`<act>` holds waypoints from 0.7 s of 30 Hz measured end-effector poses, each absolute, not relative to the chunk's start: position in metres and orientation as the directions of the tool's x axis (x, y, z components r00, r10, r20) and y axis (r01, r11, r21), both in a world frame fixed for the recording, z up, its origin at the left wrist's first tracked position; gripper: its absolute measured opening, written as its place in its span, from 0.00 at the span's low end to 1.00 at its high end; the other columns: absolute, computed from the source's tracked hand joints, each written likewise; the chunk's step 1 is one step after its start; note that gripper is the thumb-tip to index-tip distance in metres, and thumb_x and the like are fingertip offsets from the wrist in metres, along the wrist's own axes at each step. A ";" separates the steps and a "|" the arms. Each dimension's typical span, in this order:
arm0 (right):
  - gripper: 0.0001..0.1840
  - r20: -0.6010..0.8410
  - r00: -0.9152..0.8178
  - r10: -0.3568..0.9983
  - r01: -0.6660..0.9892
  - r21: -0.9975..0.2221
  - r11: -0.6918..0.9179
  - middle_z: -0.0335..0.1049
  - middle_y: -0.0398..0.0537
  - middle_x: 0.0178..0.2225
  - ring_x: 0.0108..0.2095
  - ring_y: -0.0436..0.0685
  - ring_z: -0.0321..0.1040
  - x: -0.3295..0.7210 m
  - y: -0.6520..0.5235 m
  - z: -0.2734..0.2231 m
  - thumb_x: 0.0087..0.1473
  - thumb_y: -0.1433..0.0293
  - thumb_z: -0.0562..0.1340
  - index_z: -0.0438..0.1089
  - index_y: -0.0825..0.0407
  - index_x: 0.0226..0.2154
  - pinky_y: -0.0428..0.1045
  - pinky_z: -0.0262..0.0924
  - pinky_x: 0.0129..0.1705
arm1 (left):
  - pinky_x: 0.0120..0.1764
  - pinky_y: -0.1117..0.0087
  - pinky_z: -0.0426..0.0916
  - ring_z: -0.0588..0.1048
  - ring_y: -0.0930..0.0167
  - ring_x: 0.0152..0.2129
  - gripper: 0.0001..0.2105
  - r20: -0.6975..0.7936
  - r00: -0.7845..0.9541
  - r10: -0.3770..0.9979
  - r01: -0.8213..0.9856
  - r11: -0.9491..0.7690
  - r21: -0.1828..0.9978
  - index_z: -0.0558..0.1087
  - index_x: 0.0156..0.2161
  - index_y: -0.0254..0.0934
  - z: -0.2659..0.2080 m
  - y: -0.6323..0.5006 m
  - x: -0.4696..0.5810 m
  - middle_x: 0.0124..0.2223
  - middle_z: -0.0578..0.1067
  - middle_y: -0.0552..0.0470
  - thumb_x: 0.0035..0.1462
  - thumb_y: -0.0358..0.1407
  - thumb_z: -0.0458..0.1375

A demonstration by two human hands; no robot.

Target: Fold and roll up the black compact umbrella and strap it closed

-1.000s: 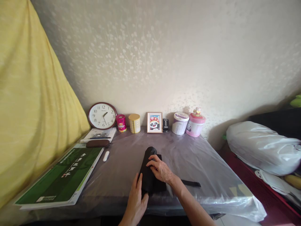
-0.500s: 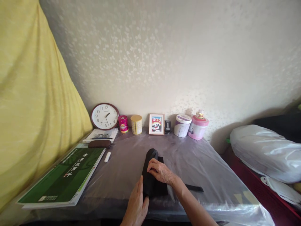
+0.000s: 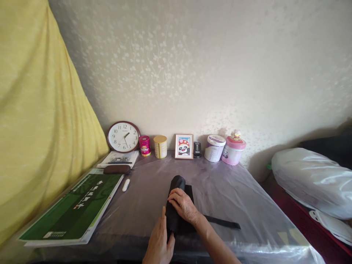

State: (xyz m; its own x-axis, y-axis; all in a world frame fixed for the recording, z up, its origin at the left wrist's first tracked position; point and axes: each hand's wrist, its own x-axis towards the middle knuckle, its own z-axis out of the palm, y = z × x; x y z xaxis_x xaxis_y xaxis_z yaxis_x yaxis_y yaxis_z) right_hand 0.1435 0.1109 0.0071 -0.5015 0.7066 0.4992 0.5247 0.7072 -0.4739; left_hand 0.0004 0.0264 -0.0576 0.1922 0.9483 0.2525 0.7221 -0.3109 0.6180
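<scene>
A black cloth roll [image 3: 172, 212], long and rounded at its far end, lies lengthwise near the front of the table. Along its left side rests my left hand [image 3: 160, 238], fingers straight against it and thumb at the near end, bracing the roll between them. My right hand [image 3: 183, 205] lies across the top with its fingers bent over the roll. A flat black flap [image 3: 189, 190] shows under and to the right of the roll, partly hidden by my right hand. From beneath my right wrist a black strap [image 3: 224, 222] stretches out to the right.
The table [image 3: 220, 190] has a clear plastic cover. On the left lie a green book [image 3: 74, 209], a brown case [image 3: 117, 169] and a small white object [image 3: 125, 185]. A clock [image 3: 123, 136], tins, a framed panda picture [image 3: 184, 146] and tubs line the wall.
My right hand has come down and slightly left, its fingers now lying flatter over the roll. The strap has shifted a little. My left hand stays almost in place.
</scene>
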 end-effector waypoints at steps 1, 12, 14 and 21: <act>0.11 0.513 -0.491 0.705 0.546 -0.449 0.707 0.67 0.48 0.39 0.41 0.52 0.63 0.141 0.111 0.005 0.60 0.69 0.51 0.68 0.50 0.37 0.51 0.57 0.48 | 0.57 0.57 0.55 0.52 0.63 0.60 0.33 0.253 0.192 0.948 0.714 -0.312 0.627 0.33 0.62 0.29 -0.052 0.025 0.001 0.63 0.50 0.36 0.52 0.29 0.42; 0.14 0.518 -0.544 0.660 0.564 -0.356 0.745 0.73 0.42 0.41 0.49 0.53 0.60 0.135 0.128 -0.007 0.60 0.72 0.50 0.70 0.49 0.34 0.55 0.42 0.57 | 0.57 0.60 0.55 0.54 0.63 0.59 0.35 0.102 0.324 0.941 0.782 -0.327 0.531 0.40 0.62 0.33 -0.036 0.028 -0.001 0.63 0.51 0.39 0.48 0.25 0.44; 0.14 0.500 -0.551 0.668 0.570 -0.359 0.739 0.74 0.40 0.38 0.49 0.52 0.60 0.136 0.138 -0.009 0.60 0.72 0.50 0.71 0.48 0.33 0.56 0.37 0.59 | 0.57 0.60 0.55 0.56 0.63 0.58 0.35 0.058 0.323 0.945 0.801 -0.305 0.515 0.40 0.62 0.32 -0.035 0.030 0.000 0.63 0.50 0.37 0.48 0.25 0.44; 0.16 0.426 -0.524 0.738 0.663 -0.340 0.667 0.75 0.41 0.33 0.48 0.51 0.62 0.139 0.177 -0.014 0.59 0.73 0.50 0.71 0.49 0.28 0.55 0.37 0.59 | 0.57 0.63 0.54 0.56 0.65 0.58 0.36 -0.020 0.287 0.958 0.805 -0.230 0.547 0.41 0.62 0.32 -0.031 0.030 0.000 0.62 0.54 0.39 0.46 0.25 0.46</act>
State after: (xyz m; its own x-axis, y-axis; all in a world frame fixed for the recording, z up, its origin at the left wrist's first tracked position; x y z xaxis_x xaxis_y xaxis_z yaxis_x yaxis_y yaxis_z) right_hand 0.1387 0.1769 -0.0139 -0.5241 0.7377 0.4256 0.6627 0.6671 -0.3403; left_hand 0.0001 0.0296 -0.0309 0.2870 0.9577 -0.0205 0.8050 -0.2296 0.5471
